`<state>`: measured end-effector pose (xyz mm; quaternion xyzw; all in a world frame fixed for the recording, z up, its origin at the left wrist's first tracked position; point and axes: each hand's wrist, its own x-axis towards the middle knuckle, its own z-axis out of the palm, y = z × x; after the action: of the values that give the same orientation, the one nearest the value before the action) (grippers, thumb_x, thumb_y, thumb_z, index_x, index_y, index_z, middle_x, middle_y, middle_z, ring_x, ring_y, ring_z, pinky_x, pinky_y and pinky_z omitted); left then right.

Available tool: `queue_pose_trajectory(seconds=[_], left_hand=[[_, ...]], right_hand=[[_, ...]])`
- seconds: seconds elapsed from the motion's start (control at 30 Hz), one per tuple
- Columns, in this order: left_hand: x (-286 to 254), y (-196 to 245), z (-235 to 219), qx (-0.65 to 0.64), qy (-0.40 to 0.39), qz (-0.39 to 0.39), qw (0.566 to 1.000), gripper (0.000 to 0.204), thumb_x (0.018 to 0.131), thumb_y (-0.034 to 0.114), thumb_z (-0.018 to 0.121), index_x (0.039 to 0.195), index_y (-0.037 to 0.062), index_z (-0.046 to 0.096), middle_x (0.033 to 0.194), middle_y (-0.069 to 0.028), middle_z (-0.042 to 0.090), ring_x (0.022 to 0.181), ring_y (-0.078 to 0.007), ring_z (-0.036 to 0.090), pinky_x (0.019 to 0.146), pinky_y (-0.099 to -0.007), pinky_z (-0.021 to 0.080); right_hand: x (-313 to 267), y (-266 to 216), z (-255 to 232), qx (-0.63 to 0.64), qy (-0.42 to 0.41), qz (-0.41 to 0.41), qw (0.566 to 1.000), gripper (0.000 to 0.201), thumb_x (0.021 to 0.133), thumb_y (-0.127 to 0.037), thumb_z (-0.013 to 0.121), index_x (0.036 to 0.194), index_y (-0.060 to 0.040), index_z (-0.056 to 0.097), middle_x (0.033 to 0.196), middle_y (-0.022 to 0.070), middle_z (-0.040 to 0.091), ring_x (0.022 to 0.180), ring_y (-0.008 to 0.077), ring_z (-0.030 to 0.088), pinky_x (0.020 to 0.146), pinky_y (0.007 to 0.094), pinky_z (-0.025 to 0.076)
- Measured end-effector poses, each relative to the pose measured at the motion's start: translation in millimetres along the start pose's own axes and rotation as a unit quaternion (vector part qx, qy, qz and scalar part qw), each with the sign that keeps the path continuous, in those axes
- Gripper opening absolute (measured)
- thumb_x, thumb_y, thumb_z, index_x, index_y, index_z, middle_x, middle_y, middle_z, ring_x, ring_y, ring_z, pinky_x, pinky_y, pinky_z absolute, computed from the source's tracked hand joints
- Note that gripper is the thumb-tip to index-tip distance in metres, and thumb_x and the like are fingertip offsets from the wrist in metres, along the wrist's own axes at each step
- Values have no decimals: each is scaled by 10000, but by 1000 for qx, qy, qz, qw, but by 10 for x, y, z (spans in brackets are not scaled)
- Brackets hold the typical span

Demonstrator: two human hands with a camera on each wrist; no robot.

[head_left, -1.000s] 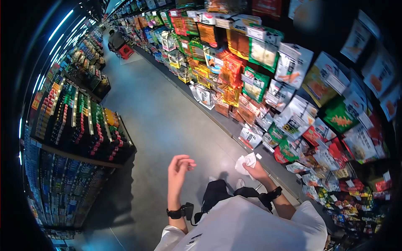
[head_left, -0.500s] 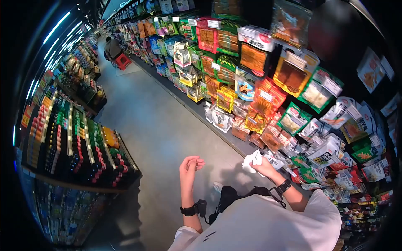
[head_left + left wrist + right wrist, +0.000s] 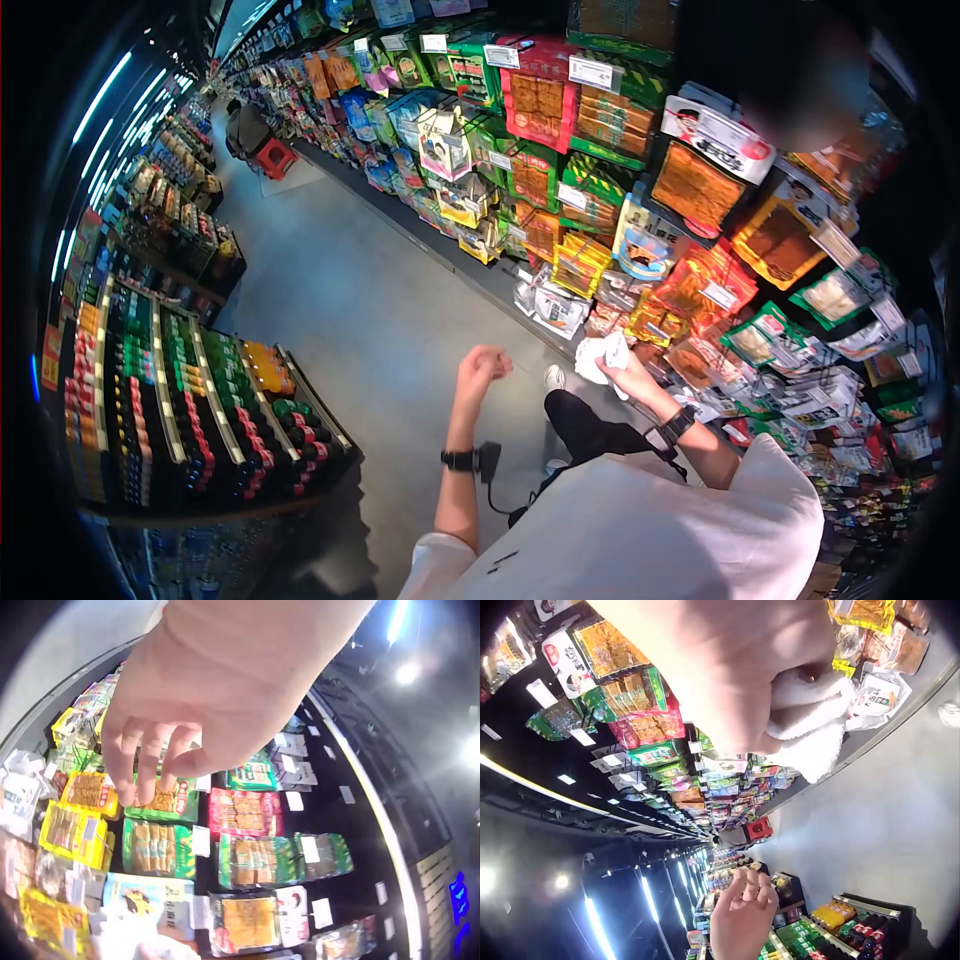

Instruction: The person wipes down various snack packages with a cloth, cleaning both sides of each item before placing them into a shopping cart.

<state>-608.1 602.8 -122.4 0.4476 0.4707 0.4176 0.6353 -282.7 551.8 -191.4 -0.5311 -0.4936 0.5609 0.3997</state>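
My right hand [image 3: 634,378] grips a folded white cloth [image 3: 592,358] beside the lowest snack packets on the rack. Its fuzzy, towel-like folds stick out past the fingers in the right wrist view, where the back of the hand hides part of the cloth [image 3: 810,739]. Held out over the aisle floor, my left hand [image 3: 480,370] has loosely curled fingers and nothing in them. In the left wrist view that hand [image 3: 202,697] overlaps the hanging packets behind it.
A long rack of bagged snacks [image 3: 537,95] with white price tags runs along the right. On the left stands a shelf of bottles [image 3: 190,400]. Up the grey aisle floor [image 3: 350,270], a person [image 3: 245,130] is by a red stool [image 3: 274,158].
The view has moved forward along the aisle, and the packets have shifted right and down in it. My right hand keeps the cloth; the left hand's fingers have curled in somewhat.
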Motion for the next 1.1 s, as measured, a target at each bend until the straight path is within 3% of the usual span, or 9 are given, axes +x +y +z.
queue_pose_trajectory(seconds=[0.33, 0.47, 0.6, 0.67, 0.77, 0.83, 0.93, 1.0, 1.1], left_hand=[[3026, -33, -467, 58, 32, 53, 996, 260, 992, 53, 533, 1221, -46, 607, 1002, -103, 704, 870, -160, 682, 753, -255, 544], [4109, -197, -413, 64, 3, 82, 995, 340, 980, 22, 543, 1305, -80, 547, 1061, -94, 700, 923, -122, 642, 774, -239, 501], [4913, -374, -299, 113, -49, 149, 981, 633, 931, 170, 669, 1438, -80, 384, 1310, -141, 583, 1156, -213, 561, 1019, -349, 443], [5316, -336, -288, 177, -112, 159, 965, 790, 913, 217, 692, 1512, -64, 260, 1415, -188, 487, 1329, -251, 450, 1126, -384, 349], [5649, -372, -265, 134, -127, 111, 977, 803, 885, 142, 697, 1524, -48, 249, 1489, -212, 425, 1377, -265, 421, 1141, -343, 332], [5735, -354, -212, 86, -135, 121, 980, 809, 874, 77, 672, 1542, -38, 229, 1529, -210, 384, 1385, -256, 406, 1155, -337, 311], [5908, -337, -330, 28, -225, 149, 963, 819, 882, 24, 623, 1574, 3, 185, 1570, -205, 338, 1418, -251, 368, 1170, -334, 287], [5918, -120, -379, -1, -265, 95, 959, 803, 906, 2, 600, 1588, 48, 178, 1535, -194, 382, 1358, -250, 429, 1132, -348, 345], [5783, 387, -444, -35, -321, 36, 946, 822, 939, 81, 609, 1610, 145, 138, 1431, -183, 460, 1212, -245, 578, 996, -366, 477]], right_hand=[[2431, -349, 76, -11, 34, -154, 987, 431, 974, -224, 641, 1310, 31, 549, 1211, 134, 670, 1105, 189, 619, 979, 328, 485], [3171, -247, 151, -54, 185, -193, 962, 526, 940, -210, 641, 1379, 30, 479, 1229, 159, 639, 1120, 237, 603, 984, 371, 479], [3570, -273, 79, -65, 179, -152, 970, 475, 935, -206, 619, 1330, 31, 501, 1164, 166, 652, 1067, 265, 612, 951, 396, 482], [3770, -213, 194, -22, 286, -194, 938, 412, 979, -269, 567, 1247, 44, 553, 1040, 151, 671, 994, 255, 616, 920, 402, 484], [3926, -134, 8, 9, 189, 117, 975, 520, 1021, -364, 537, 1376, 13, 487, 1210, 120, 625, 1087, 208, 581, 970, 366, 460], [4082, 54, -71, 29, 197, 141, 970, 546, 1036, -382, 528, 1415, 8, 477, 1295, 106, 603, 1143, 189, 563, 998, 344, 445], [4300, 236, 36, 65, 291, -40, 954, 514, 1049, -351, 494, 1344, 68, 533, 1316, 127, 601, 1185, 201, 550, 1044, 332, 406], [4336, 280, 62, -6, 293, -50, 955, 545, 1040, -376, 490, 1361, 62, 533, 1358, 129, 582, 1234, 211, 524, 1090, 339, 364], [4311, -157, 314, 106, 322, -20, 941, 548, 1029, -383, 502, 1341, 66, 549, 1348, 113, 591, 1232, 210, 530, 1084, 336, 371]])
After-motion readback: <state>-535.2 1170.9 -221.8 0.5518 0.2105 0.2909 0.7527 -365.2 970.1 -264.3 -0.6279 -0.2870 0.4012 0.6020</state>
